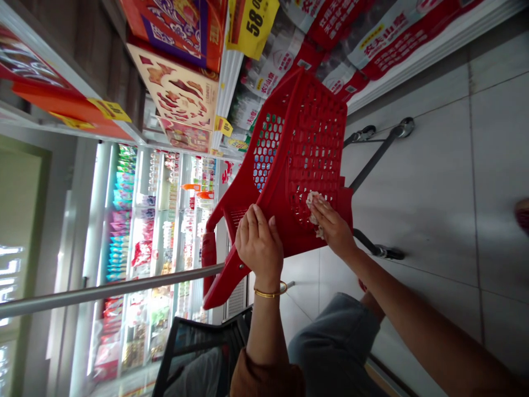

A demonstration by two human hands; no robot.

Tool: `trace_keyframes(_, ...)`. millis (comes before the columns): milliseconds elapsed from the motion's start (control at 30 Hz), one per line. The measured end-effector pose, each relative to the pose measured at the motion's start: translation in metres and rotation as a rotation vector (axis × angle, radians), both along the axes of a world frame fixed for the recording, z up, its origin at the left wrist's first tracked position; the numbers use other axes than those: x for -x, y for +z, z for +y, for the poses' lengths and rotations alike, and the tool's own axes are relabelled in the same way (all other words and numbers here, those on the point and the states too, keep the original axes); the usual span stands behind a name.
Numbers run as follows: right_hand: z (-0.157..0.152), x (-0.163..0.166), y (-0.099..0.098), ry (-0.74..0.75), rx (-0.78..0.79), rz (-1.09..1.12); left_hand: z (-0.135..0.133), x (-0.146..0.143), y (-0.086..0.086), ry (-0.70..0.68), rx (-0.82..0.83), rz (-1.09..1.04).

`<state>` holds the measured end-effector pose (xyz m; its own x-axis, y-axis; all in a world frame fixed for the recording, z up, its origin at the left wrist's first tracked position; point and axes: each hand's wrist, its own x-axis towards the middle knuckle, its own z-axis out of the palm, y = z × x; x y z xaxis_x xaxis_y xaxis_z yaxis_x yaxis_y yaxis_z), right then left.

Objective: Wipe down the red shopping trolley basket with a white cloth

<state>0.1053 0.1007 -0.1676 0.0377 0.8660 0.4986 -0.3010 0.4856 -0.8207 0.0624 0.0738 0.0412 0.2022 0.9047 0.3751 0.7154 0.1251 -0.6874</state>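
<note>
Head view, turned on its side, floor toward the right edge. Red shopping cart (281, 204) stands on the tiled floor (433, 209), close beside a shelf with bottled water (380, 44); boxes (177, 91) and a yellow price tag (253, 25) nearby. Right hand (330, 226): grip closed on a crumpled pale cloth (311, 199), maybe tissue, held against the lower side wall, over the holes. Left hand (260, 242), gold bracelet (270, 292) at the wrist: over the upper rim, near the red handle (209, 255), fingers together, thumb apart. Can't make out if that grip curls round the rim or just rests on it; steadying, I'd judge.

Progress: looks like side-wall wiping, partway. Cloth is at the wall, so that patch counts as in hand, not finished. How much is done: no wet streak or clear dirt line shows, so can't separate wiped from unwiped. Handle, upper rim and the rest of the mesh have no cloth on them; whether already covered or left over, not readable here. Far outer side hidden. Casters (390, 252) are apart from both hands.
</note>
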Motion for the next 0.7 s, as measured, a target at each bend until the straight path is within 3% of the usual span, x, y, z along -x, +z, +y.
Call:
trace_keyframes(100,-0.004,0.003,-0.007,-0.052,0.022,0.005,-0.001,0.003,-0.001,0.004,-0.010,-0.008)
trace_keyframes(200,-0.008,0.005,0.000,-0.096,0.063,0.031,-0.002,0.005,-0.002,0.022,-0.008,-0.039)
trace_keyframes(333,-0.008,0.005,0.031,-0.150,0.073,0.088,-0.003,0.005,-0.003,0.043,-0.015,-0.075)
trace_keyframes(500,0.007,0.011,0.073,-0.128,-0.051,0.101,-0.002,0.000,-0.002,0.008,-0.049,-0.051)
trace_keyframes(700,0.015,0.024,0.069,-0.099,-0.086,0.047,-0.001,-0.004,-0.002,0.052,-0.058,-0.064)
